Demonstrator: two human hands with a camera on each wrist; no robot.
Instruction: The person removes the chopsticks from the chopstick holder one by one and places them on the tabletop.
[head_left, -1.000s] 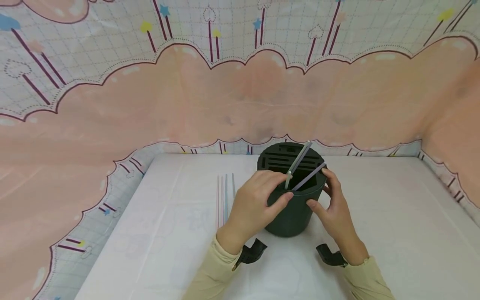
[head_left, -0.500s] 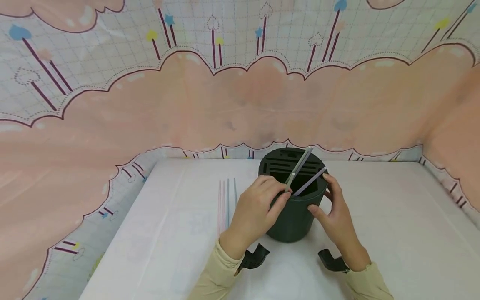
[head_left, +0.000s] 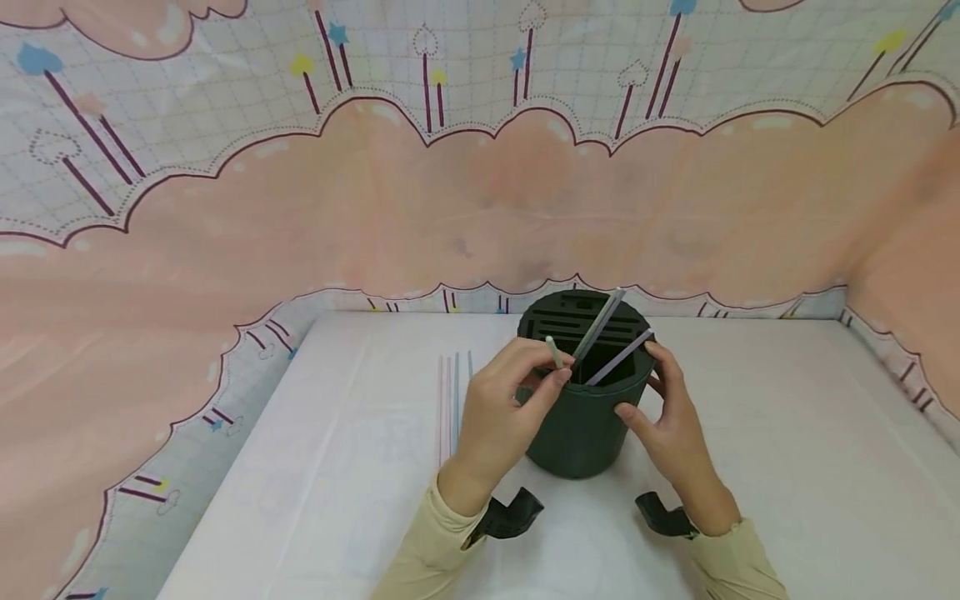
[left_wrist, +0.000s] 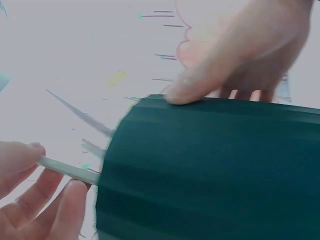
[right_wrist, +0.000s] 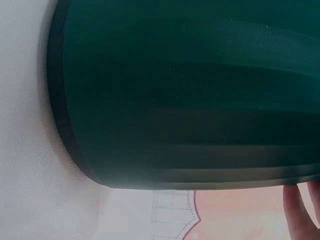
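Note:
A dark green bucket [head_left: 576, 437] with a slotted half-lid [head_left: 577, 321] stands upright on the table. My left hand [head_left: 506, 400] pinches a pale green straw [head_left: 553, 350] at the bucket's near left rim; in the left wrist view that straw [left_wrist: 70, 170] runs from the fingertips to behind the rim. Two other straws lean out of the opening: a greyish pair-like one [head_left: 598, 325] and a purple one [head_left: 621, 358]. On the bucket's right side, my right hand [head_left: 671, 425] grips the wall near the top, thumb in front and fingers behind.
Several thin pink and blue straws [head_left: 455, 404] lie side by side on the white table [head_left: 337, 467], left of the bucket and partly behind the left forearm. A patterned cloth backdrop [head_left: 480, 208] rises behind the table. Black wrist mounts [head_left: 513, 512] sit below both hands.
The left hand has drawn slightly left, and the pale green straw has swung from leaning right beside the greyish one to tilting left. The right hand stays on the bucket.

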